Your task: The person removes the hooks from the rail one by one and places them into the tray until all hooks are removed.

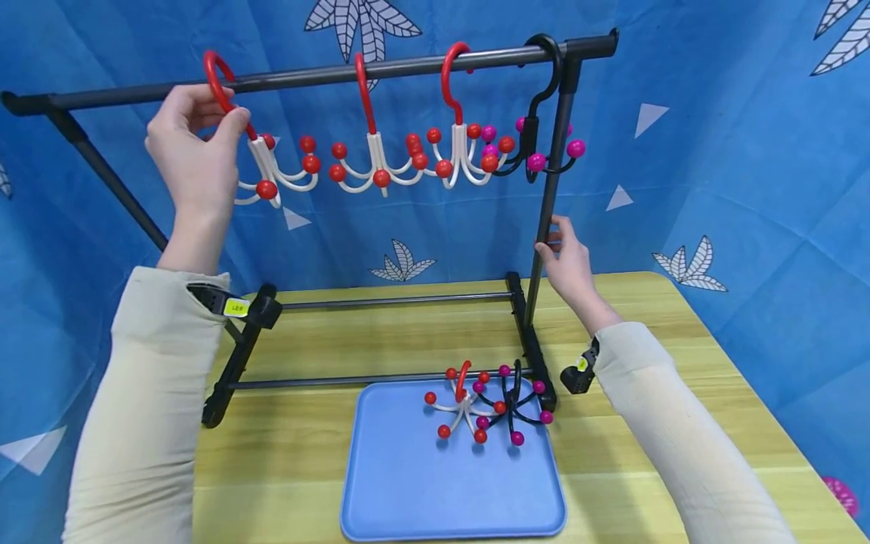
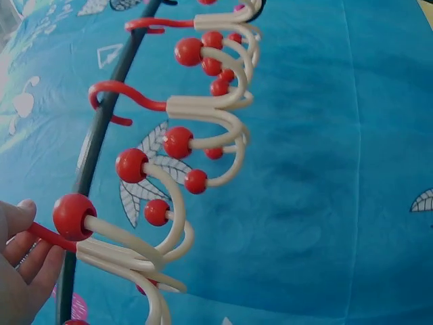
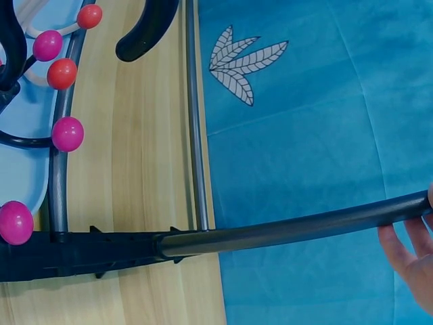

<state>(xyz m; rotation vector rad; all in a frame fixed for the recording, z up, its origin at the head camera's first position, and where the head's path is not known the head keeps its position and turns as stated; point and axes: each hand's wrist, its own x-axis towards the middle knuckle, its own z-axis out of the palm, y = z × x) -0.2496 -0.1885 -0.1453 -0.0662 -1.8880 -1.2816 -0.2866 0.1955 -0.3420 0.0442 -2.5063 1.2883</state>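
My left hand (image 1: 227,113) pinches the red hook of the leftmost white hanger (image 1: 275,170) with red ball tips, at the black rail (image 1: 306,74). The left wrist view shows the fingers (image 2: 24,264) on that red hook, with the hanger (image 2: 128,250) beside the rail (image 2: 101,128). Two more white hangers (image 1: 376,162) (image 1: 462,151) and a black hanger with magenta balls (image 1: 537,143) hang further right. My right hand (image 1: 553,242) holds the rack's right upright post (image 1: 547,196). In the right wrist view the fingers (image 3: 413,257) lie against the post (image 3: 291,230).
A blue tray (image 1: 408,483) lies on the wooden table in front of the rack. On it are a white-and-red hanger (image 1: 464,408) and a black-and-magenta one (image 1: 514,404). The rack's black foot (image 3: 74,254) stands beside the tray. Blue patterned cloth hangs behind.
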